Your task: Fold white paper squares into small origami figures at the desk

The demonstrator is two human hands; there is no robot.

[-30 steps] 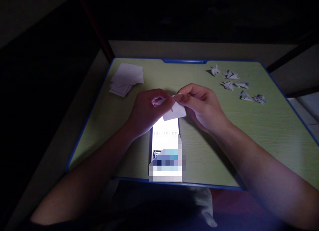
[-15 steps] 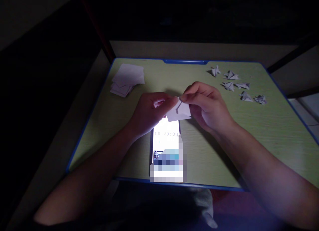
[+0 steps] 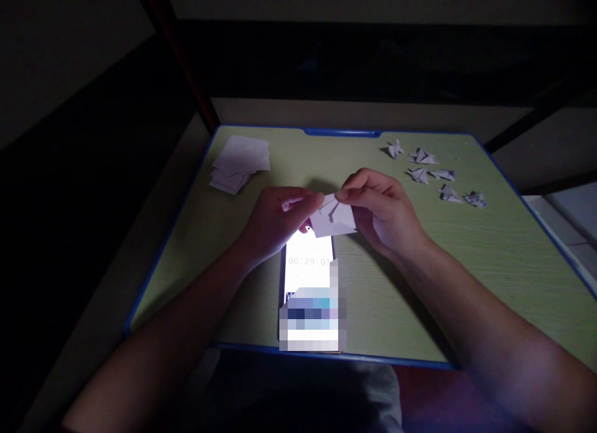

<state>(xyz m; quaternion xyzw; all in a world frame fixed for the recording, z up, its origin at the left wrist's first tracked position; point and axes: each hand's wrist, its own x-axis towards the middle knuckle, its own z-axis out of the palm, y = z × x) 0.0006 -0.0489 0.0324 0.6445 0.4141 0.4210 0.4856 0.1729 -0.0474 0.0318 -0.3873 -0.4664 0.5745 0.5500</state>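
A small folded sheet of white paper (image 3: 334, 221) is held up between my two hands, above the far end of a lit phone (image 3: 308, 274). My left hand (image 3: 275, 218) pinches its upper left corner between thumb and fingers. At the upper right edge, the thumb and forefinger of my right hand (image 3: 380, 203) grip the same paper. Shadows of the fingers fall across its face. The phone lies flat and shows a timer; the lower part of its screen is blurred out.
A stack of white paper sheets (image 3: 242, 156) lies at the far left of the green, blue-edged table (image 3: 224, 234). Several small folded paper figures (image 3: 422, 156) are spread at the far right. A blue handle recess (image 3: 342, 133) sits in the far edge.
My left fingers have slid left along the paper's top edge, apart from my right fingers, so more of the paper shows. The view has tilted up slightly.
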